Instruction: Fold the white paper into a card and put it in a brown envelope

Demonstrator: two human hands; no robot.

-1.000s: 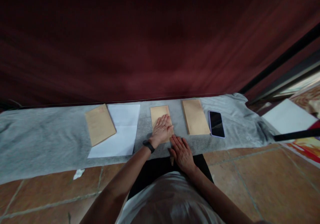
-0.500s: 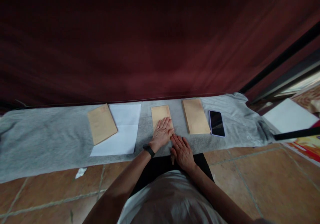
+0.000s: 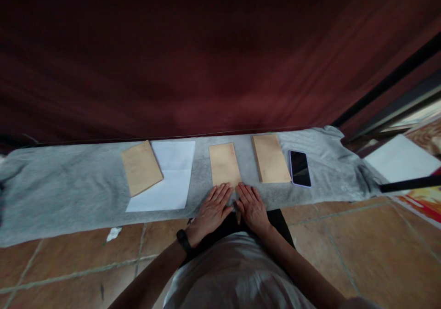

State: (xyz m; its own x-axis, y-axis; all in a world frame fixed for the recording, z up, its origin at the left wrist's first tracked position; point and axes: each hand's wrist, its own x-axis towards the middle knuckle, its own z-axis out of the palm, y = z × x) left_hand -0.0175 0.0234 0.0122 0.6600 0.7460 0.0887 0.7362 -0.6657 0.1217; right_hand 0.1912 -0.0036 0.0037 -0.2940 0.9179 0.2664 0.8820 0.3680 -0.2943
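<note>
Brown envelope (image 3: 224, 164), lower centre, meets left hand (image 3: 212, 211) and right hand (image 3: 254, 211), fingers flat and extended, at its near edge; reddish print illegible.

Near end of the middle brown envelope (image 3: 224, 162) is hidden under the left grip (image 3: 215, 203), and the faint print on it is way too small to read. Some brownish bit (image 3: 238, 216) pokes out by the right grip (image 3: 254, 208), mostly covered, can't tell what it is. Grey cloth (image 3: 62, 185) runs off the left edge; colourful printed sheet (image 3: 425, 203) gets chopped off at right.
</note>
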